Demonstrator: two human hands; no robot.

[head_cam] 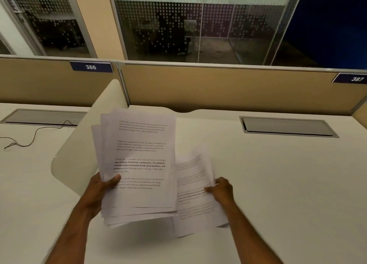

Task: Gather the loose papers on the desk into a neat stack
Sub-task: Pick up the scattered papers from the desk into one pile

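A sheaf of several printed white papers (139, 156) is lifted above the white desk (278, 174), its edges fanned and uneven. My left hand (101, 188) grips its lower left side, thumb on the top page. To the right, a smaller bunch of printed sheets (195, 186) is blurred and curled, partly tucked under the sheaf's right edge. My right hand (222, 190) pinches that bunch at its right edge. Whether the bunch's lower corner rests on the desk I cannot tell.
A rounded white divider (83, 144) stands left of the papers. A grey cable hatch (288, 126) lies at the back right. A second hatch (43, 116) and a thin black cable (33, 138) are on the neighbouring desk. Tan partitions (218, 85) close the back.
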